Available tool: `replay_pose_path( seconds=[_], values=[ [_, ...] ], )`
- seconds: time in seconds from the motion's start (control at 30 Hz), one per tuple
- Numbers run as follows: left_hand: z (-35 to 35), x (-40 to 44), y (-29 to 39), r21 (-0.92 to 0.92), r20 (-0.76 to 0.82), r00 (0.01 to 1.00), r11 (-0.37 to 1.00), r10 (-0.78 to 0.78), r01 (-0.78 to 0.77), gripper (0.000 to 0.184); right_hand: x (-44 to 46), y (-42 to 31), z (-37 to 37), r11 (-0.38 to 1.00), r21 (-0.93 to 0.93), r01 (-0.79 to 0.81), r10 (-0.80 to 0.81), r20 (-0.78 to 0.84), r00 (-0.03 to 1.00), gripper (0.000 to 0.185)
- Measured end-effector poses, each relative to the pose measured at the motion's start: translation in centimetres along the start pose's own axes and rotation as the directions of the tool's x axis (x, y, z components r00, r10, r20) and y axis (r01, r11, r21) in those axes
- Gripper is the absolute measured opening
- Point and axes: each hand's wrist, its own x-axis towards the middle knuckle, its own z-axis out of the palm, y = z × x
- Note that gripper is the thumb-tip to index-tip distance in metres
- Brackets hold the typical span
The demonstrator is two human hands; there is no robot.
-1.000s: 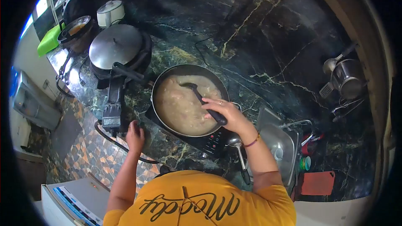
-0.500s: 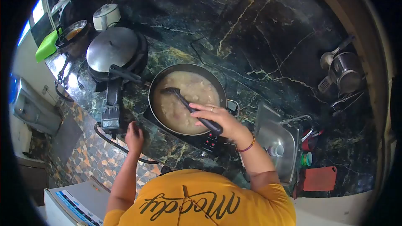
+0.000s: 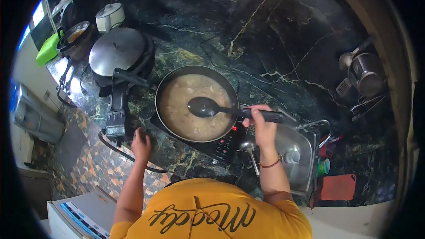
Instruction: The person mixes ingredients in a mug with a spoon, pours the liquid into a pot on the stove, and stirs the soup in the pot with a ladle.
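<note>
My right hand (image 3: 263, 126) is closed round the handle of a black cooking spoon (image 3: 202, 107). The spoon's bowl is over the pale, lumpy, soupy food (image 3: 181, 106) filling a deep dark pan (image 3: 158, 121). Beneath the pan is a black induction cooktop (image 3: 219, 150) with lit red marks on its panel. Just below my right hand, a metal ladle (image 3: 249, 147) lies beside the cooktop. My left hand (image 3: 141, 145) rests at the counter's front edge, fingers slightly apart and holding nothing.
Left of the pan stands a dark pot with a metal lid (image 3: 116, 51). Behind it are a white lidded container (image 3: 110, 17) and another pan (image 3: 75, 40). A steel sink (image 3: 290, 144) lies to the right, with a red cutting board (image 3: 338, 187) nearby.
My right hand has moved right and turned the spoon from slanting down in the food to nearly level across the pan. The ladle has come into view. My left hand stays put.
</note>
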Motion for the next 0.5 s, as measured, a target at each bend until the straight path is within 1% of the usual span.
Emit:
replay_pose_path(
  seconds=[0.07, 0.1, 0.13, 0.2, 0.23, 0.27, 0.37, 0.43, 0.5],
  values=[
    [0.4, -0.2, -0.6, 0.023, 0.001, 1.0, 1.0, -0.002, 0.002, 0.037, -0.3, 2.0, 0.2, 0.994, -0.017, -0.109, 0.109, -0.017, 0.994, 0.012],
    [0.4, -0.2, -0.7, 0.024, 0.016, 1.0, 1.0, -0.003, 0.003, 0.039, -0.5, 1.8, 0.6, 0.988, -0.085, -0.13, 0.127, -0.046, 0.991, 0.013],
    [0.4, -0.1, -0.8, 0.027, 0.028, 1.0, 1.0, -0.005, 0.004, 0.04, -0.4, 1.4, 0.7, 0.989, -0.078, -0.128, 0.125, -0.048, 0.991, 0.013],
    [0.2, -0.1, -0.5, 0.028, 0.034, 0.999, 0.999, -0.018, 0.017, 0.039, -0.1, 0.3, 0.7, 0.997, -0.072, -0.012, 0.004, -0.109, 0.994, 0.013],
    [0.0, -0.2, -0.2, 0.023, 0.042, 0.998, 0.999, -0.035, 0.034, 0.039, 0.2, -0.6, 0.5, 0.997, -0.071, 0.013, -0.024, -0.15, 0.988, 0.014],
    [-0.1, -0.1, 0.0, 0.028, 0.048, 0.998, 0.999, -0.029, 0.028, 0.039, 0.7, -0.7, 0.2, 0.998, -0.029, 0.055, -0.06, -0.201, 0.978, 0.015],
    [0.0, -0.1, 0.0, 0.036, 0.05, 0.998, 0.999, -0.025, 0.023, 0.038, 2.1, -0.8, -0.4, 1.0, -0.022, 0.022, -0.027, -0.248, 0.968, 0.019],
    [0.1, 0.0, -0.2, -0.002, 0.043, 0.999, 1.0, -0.025, 0.026, 0.037, 2.7, 0.2, -0.4, 0.99, -0.047, -0.136, 0.121, -0.242, 0.963, 0.026],
    [0.1, 0.0, -0.2, -0.015, 0.041, 0.999, 1.0, -0.026, 0.027, 0.037, 3.2, 1.6, -0.4, 0.988, -0.053, -0.144, 0.127, -0.239, 0.963, 0.028]
  ],
)
